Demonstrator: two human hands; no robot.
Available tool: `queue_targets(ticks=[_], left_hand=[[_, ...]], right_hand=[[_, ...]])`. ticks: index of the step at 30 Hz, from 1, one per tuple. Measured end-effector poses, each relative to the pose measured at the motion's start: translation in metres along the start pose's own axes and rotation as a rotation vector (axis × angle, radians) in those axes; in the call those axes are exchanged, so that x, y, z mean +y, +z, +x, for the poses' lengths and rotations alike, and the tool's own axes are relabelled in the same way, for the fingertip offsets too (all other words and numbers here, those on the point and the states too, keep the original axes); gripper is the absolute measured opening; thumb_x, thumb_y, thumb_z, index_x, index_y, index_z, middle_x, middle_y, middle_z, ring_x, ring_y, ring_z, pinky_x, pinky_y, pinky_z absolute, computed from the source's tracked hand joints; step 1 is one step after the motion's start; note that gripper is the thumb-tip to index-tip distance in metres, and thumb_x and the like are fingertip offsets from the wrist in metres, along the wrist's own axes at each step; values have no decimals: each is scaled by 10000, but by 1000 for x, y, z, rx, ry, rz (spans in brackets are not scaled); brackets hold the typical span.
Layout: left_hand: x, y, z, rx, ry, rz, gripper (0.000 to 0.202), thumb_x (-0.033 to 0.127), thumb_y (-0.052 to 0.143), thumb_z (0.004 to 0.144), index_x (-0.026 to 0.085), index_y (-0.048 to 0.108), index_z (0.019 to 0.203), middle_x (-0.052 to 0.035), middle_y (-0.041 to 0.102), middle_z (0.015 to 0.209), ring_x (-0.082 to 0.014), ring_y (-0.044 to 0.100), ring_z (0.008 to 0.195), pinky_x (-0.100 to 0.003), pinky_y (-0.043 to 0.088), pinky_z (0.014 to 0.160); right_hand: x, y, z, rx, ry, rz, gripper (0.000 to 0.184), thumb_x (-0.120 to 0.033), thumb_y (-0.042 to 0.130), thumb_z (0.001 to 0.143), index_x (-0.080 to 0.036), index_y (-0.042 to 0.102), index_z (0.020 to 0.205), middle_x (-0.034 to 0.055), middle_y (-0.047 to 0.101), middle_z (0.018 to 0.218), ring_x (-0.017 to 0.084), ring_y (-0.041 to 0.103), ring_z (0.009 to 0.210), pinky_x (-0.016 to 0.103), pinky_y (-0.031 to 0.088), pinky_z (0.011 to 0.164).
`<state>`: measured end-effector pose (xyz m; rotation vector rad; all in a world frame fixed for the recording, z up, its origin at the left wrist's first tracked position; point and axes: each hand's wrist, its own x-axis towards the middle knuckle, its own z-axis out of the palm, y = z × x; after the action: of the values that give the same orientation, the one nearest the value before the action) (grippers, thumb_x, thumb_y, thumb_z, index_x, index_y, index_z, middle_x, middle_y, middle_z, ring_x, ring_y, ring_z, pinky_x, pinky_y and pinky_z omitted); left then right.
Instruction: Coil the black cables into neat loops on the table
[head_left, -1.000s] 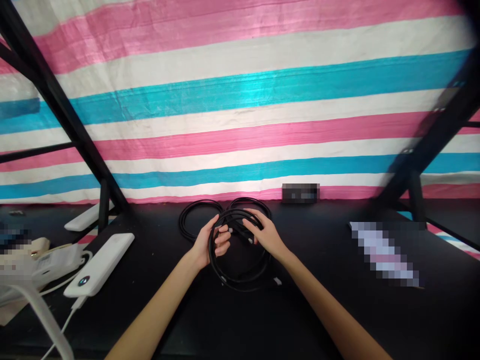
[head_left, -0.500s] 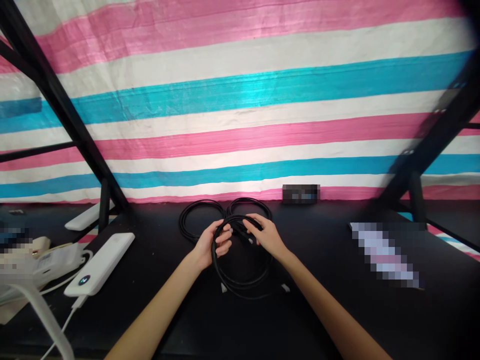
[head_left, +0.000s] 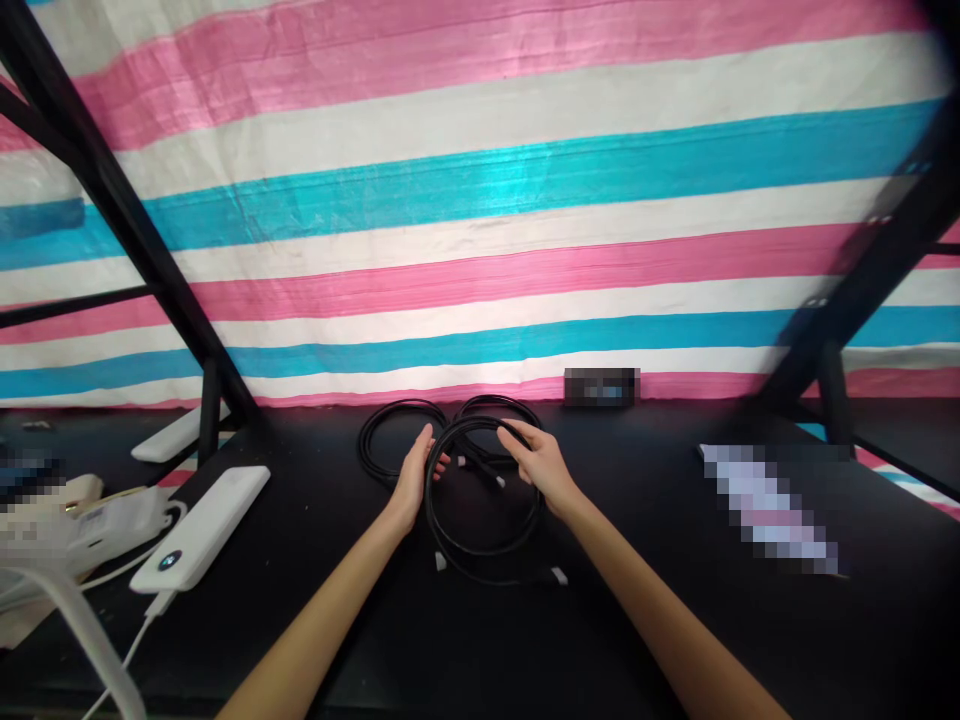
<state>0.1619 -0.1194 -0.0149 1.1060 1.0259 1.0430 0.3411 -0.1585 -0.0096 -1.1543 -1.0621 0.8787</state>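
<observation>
A coil of black cable (head_left: 480, 535) with silver plugs at its ends stands tilted on the black table (head_left: 615, 620), held between both hands. My left hand (head_left: 417, 482) grips the coil's left side, fingers curled round the strands. My right hand (head_left: 541, 466) pinches the top right of the loop. Two more black cable coils lie flat behind: the left coil (head_left: 384, 432) and the right coil (head_left: 501, 408), close to the striped sheet.
A white power bank (head_left: 201, 528) with a lit indicator and white lead lies at left, another white slab (head_left: 174, 436) behind it. Black frame bars slant at both sides. Blurred flat items lie at right (head_left: 765, 505) and far left. A pink, white and blue striped sheet hangs behind.
Both hands shifted slightly away from me with the coil. The left fingers loosened along the coil's side and the loop stands a little higher; its plug ends shifted on the table.
</observation>
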Motion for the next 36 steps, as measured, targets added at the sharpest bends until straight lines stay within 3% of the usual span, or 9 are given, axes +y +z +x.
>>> queue_targets(ticks=[6, 14, 17, 20, 23, 25, 27, 31, 36], left_hand=[[3, 4, -4, -155, -87, -118, 732, 778, 452, 658, 112, 600, 925, -97, 646, 798, -169, 604, 713, -247, 438, 632], [13, 7, -12, -363, -364, -425, 844, 752, 195, 781, 64, 547, 1120, -200, 671, 890, -233, 659, 759, -289, 490, 643], [14, 10, -16, -410, -318, -421, 842, 751, 233, 778, 51, 542, 1130, -202, 661, 929, -241, 653, 812, -308, 489, 714], [12, 11, -16, -300, -87, -341, 700, 698, 391, 777, 93, 540, 1096, -146, 652, 940, -205, 636, 815, -278, 478, 717], [10, 7, -11, -39, 155, -246, 519, 613, 540, 748, 162, 526, 1005, -50, 624, 866, -135, 600, 730, -214, 453, 631], [9, 2, -7, 169, 248, -199, 425, 551, 605, 727, 184, 510, 919, 1, 584, 790, -94, 569, 656, -176, 423, 567], [10, -1, -5, 258, 262, -152, 378, 528, 616, 722, 186, 501, 833, 28, 549, 712, -74, 545, 566, -159, 378, 479], [12, 0, -9, -20, 17, -36, 563, 668, 383, 781, 159, 473, 557, 14, 467, 453, -85, 459, 324, -182, 176, 308], [11, 4, -18, -620, -332, 111, 884, 798, 90, 729, 99, 587, 516, -118, 565, 447, -137, 530, 318, -191, 160, 279]], right_hand=[[-9, -2, -1, -26, 101, 283, 411, -431, 764, 611, -160, 635, 891, -134, 253, 423, 5, 142, 323, 160, 112, 291], [-20, -7, -2, -30, 53, 571, 405, -388, 777, 624, -202, 416, 622, -140, 230, 383, 6, 114, 293, 149, 127, 275], [-19, -9, 0, -25, 37, 598, 427, -412, 756, 648, -205, 384, 618, -137, 228, 383, 14, 107, 293, 149, 140, 273], [-19, -11, 1, 7, 14, 612, 425, -418, 754, 653, -206, 387, 633, -137, 230, 383, 16, 111, 294, 144, 150, 274], [-20, -13, 2, 43, 8, 668, 439, -412, 761, 653, -203, 376, 625, -136, 232, 376, 12, 124, 294, 131, 162, 276], [-21, -14, 3, 66, 16, 727, 446, -398, 767, 654, -199, 370, 615, -135, 238, 372, 9, 130, 295, 123, 169, 275], [-22, -16, 5, 88, 33, 789, 442, -376, 773, 654, -195, 373, 606, -133, 248, 368, 7, 133, 294, 118, 171, 271], [-22, -19, 6, 83, 69, 871, 457, -354, 776, 658, -187, 361, 567, -125, 266, 371, 4, 143, 295, 115, 194, 268], [-22, -22, 5, 22, 39, 813, 390, -386, 703, 739, -182, 419, 566, -111, 243, 393, 10, 128, 306, 110, 205, 276]])
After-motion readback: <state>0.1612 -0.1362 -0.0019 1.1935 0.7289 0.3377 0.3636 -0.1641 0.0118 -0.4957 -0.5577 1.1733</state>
